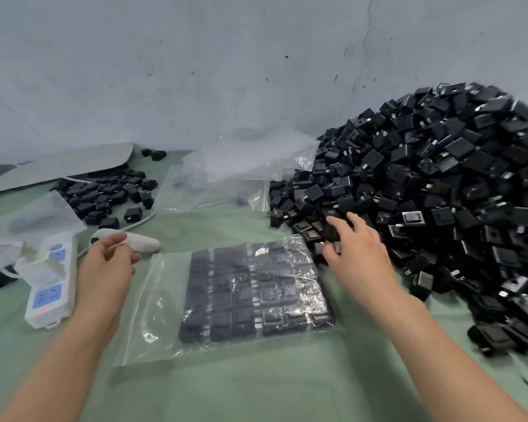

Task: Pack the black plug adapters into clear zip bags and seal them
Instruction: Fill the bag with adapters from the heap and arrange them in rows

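— Where is the zip bag (165, 300)?

— Flat on the middle of the green tabletop (256, 388). Its right half holds black plug adapters (244, 303) packed in neat rows, and its left half is bare plastic. I cannot tell whether the zip is closed.

— And the hands?

— The right hand (357, 248) is at the bag's far right corner, at the near foot of the big heap of adapters (457, 190). Its fingers (337, 222) are spread and lie on loose adapters there. The left hand (107, 263) hovers just left of the bag. Its fingers are loosely curled, with the thumb tip close to the forefinger, and I see nothing between them.

— How far does the heap go?

— It fills the tabletop's right side, from the wall (195, 71) down toward the near edge.

— What else is there?

— Empty clear bags (226, 178) lie crumpled at the far edge, just left of the heap. A smaller pile of adapters (104, 193) sits toward the far left, partly under a grey sheet (58, 166). Near the left edge lies a white power strip (51, 284) with blue sockets and a red light. A white oval object (144, 242) on a cord lies just beyond the left hand.
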Tool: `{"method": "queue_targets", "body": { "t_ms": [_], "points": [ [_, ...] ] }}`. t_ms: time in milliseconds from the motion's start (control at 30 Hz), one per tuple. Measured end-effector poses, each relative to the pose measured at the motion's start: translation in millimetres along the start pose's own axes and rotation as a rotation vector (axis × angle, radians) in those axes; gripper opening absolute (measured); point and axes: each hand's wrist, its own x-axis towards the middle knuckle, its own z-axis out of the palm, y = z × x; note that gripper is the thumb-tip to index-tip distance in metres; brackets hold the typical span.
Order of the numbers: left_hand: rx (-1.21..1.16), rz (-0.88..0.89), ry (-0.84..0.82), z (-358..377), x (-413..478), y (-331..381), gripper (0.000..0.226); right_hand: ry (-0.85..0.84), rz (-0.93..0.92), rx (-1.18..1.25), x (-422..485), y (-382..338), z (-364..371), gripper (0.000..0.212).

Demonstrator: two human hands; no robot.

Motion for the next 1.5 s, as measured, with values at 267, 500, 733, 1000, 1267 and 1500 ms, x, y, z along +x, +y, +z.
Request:
{"method": "queue_targets", "body": {
  "t_ms": [267, 500, 733, 1000, 1267, 1500],
  "points": [
    [-0.147, -0.029, 0.049, 22, 1, 11, 0.025, -0.257, 0.015, -0.110, 8, 15, 15, 0.087],
    [-0.256, -0.101, 0.032, 16, 9, 9, 0.025, -0.144, -0.026, -0.114, 26, 14, 27, 0.082],
    [-0.322, -0.145, 0.034, 5, 15, 12, 0.025, -0.084, -0.022, -0.144, 30, 8, 26, 0.049],
    [-0.297, -0.144, 0.026, -7, 16, 11, 0.027, -0.075, -0.061, -0.184, 31, 11, 31, 0.060],
    [-0.280, -0.172, 0.038, -15, 17, 11, 0.029, -0.076, -0.116, -0.191, 29, 15, 26, 0.044],
    [-0.158, -0.104, -0.007, -9, 11, 11, 0.025, -0.114, -0.068, -0.224, 24, 24, 20, 0.039]
  ]
}}
